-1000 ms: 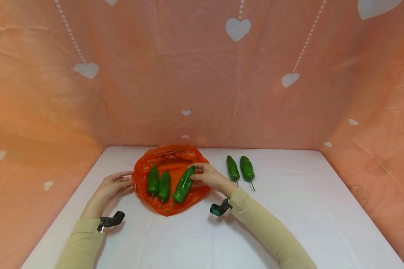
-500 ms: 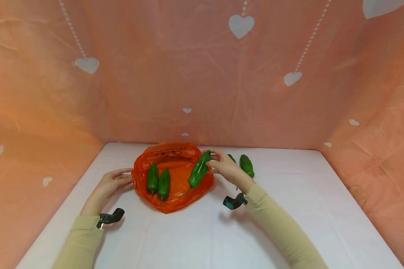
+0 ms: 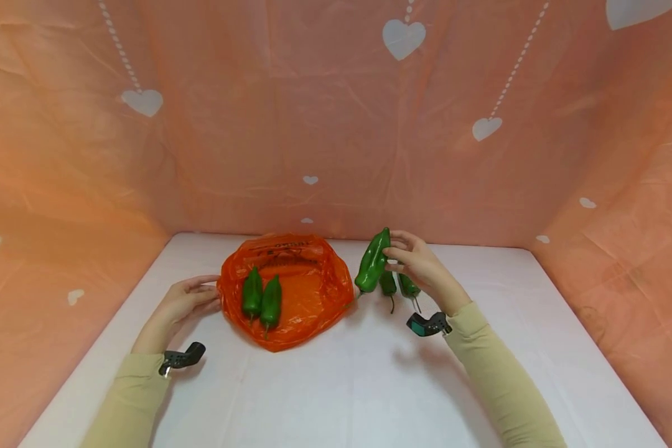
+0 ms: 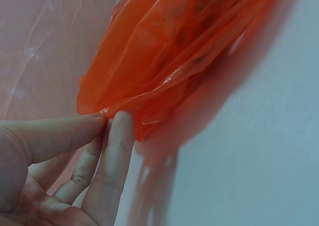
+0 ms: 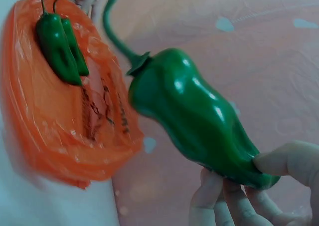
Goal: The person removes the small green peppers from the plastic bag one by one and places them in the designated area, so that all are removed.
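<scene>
My right hand pinches a glossy green pepper near its tip, stem end hanging down and to the left, above the table right of the bag. In the right wrist view the thumb and fingers hold the narrow end of this pepper. With thumb and fingertips, my left hand pinches the left edge of an orange plastic bag; the left wrist view shows the pinched fold of the bag. Two green peppers lie side by side in the bag's left part.
Two more green peppers lie on the white table behind the right hand, partly covered by it. A pink-orange cloth with white hearts encloses the table at the back and sides.
My right hand has lifted the pepper out of the bag and carried it right, past the bag's edge. The left hand keeps its grip on the bag, almost still.
</scene>
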Action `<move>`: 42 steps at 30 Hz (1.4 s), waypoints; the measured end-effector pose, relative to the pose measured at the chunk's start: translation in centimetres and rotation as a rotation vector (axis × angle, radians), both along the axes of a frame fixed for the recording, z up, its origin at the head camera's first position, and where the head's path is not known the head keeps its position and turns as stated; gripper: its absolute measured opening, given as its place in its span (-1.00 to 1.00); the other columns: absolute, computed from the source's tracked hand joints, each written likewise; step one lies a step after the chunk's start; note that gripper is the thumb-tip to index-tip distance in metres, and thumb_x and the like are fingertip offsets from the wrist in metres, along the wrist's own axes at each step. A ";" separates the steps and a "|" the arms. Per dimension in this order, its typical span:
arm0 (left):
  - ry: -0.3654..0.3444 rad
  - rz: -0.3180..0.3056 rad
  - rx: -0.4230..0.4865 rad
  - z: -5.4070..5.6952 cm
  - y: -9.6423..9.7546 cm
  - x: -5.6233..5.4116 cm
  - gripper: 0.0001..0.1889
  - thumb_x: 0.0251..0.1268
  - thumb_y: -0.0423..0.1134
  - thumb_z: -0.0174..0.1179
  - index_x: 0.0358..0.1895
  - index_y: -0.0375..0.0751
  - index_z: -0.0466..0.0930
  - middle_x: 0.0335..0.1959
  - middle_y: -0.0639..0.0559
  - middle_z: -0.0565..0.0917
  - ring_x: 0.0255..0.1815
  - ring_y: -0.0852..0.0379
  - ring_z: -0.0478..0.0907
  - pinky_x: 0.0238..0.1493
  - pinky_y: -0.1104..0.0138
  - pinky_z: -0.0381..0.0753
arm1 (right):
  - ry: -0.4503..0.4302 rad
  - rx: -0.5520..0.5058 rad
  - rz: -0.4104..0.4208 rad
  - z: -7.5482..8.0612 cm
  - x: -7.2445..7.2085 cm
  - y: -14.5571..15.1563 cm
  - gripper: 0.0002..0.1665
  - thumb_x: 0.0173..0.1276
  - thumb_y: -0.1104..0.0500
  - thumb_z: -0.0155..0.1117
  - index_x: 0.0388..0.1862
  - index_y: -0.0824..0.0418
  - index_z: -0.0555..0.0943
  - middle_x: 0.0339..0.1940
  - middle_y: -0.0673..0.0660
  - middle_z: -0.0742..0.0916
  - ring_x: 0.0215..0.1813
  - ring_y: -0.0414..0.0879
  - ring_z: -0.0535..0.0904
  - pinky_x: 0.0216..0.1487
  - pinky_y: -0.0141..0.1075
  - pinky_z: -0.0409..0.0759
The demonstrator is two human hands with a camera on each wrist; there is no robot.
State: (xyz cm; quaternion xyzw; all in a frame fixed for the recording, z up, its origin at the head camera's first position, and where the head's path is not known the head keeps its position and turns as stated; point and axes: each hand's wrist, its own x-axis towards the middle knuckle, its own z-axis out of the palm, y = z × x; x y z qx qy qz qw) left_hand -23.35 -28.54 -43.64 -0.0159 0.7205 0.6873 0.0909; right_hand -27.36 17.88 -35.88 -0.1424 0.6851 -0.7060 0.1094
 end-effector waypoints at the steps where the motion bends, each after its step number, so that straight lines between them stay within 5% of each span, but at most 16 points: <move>1: -0.002 -0.001 0.001 0.1 0.0 0.0 -0.42 0.38 -0.45 0.08 0.38 -0.54 0.09 -0.27 0.02 0.66 -0.24 0.11 0.67 -0.03 0.20 0.63 | 0.002 0.001 -0.002 0.1 0.0 0.4 -0.43 0.41 0.41 0.04 0.37 0.42 0.21 0.14 0.29 0.50 -0.06 -0.11 0.60 0.06 -0.07 0.59; 16: 0.012 -0.013 -0.021 0.2 0.2 -0.2 -0.46 0.41 -0.44 0.04 0.37 -0.56 0.11 -0.29 0.04 0.66 -0.24 0.17 0.67 -0.04 0.26 0.63 | 0.010 0.110 -0.036 -0.2 0.3 5.7 -0.36 0.47 0.26 0.08 0.44 0.40 0.16 0.22 0.28 0.51 0.02 -0.17 0.59 0.18 -0.06 0.50; 28: 0.025 -0.021 -0.006 0.1 0.2 -0.1 -0.44 0.39 -0.45 0.05 0.37 -0.57 0.09 -0.29 0.03 0.65 -0.25 0.15 0.67 -0.06 0.22 0.64 | 0.026 0.199 -0.086 -0.9 0.6 9.2 -0.39 0.46 0.19 0.12 0.37 0.46 0.23 0.04 0.06 0.63 -0.03 -0.22 0.61 0.04 -0.24 0.60; 38: 0.014 -0.009 0.036 0.2 0.0 0.0 -0.43 0.37 -0.48 0.07 0.36 -0.58 0.10 -0.29 0.02 0.66 -0.26 0.12 0.68 -0.05 0.20 0.63 | 0.039 0.289 -0.079 -1.3 0.3 11.0 -0.37 0.47 0.19 0.11 0.38 0.49 0.21 0.21 0.42 0.50 -0.06 -0.25 0.61 0.05 -0.25 0.59; 42: 0.021 -0.006 0.014 0.2 0.0 -0.1 -0.43 0.37 -0.46 0.08 0.37 -0.58 0.10 -0.28 0.03 0.65 -0.26 0.13 0.68 -0.05 0.20 0.63 | 0.051 0.321 -0.097 -1.8 -0.2 11.6 -0.39 0.46 0.22 0.11 0.37 0.50 0.24 0.13 0.37 0.57 -0.09 -0.26 0.62 0.02 -0.26 0.61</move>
